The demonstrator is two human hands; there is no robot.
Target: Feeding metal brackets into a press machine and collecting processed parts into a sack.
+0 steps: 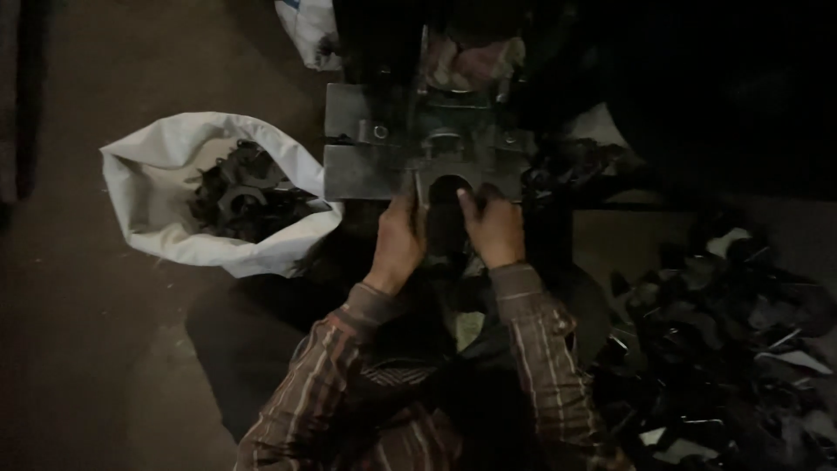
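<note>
Both hands meet at the front edge of a metal press machine (366,170) with a flat steel bed. My left hand (397,240) and my right hand (494,228) are closed on a dark, rounded piece (446,222) held between them, just below the dark opening in the bed. The piece is black and its exact shape is lost in the dim light. My sleeves are striped brown.
A white sack (174,148) lies open at the left, holding several dark curved pieces (240,201). A heap of dark pieces and scraps (732,331) spreads over the floor at the right. A second white bag (305,26) stands behind the machine. Bare floor lies at the far left.
</note>
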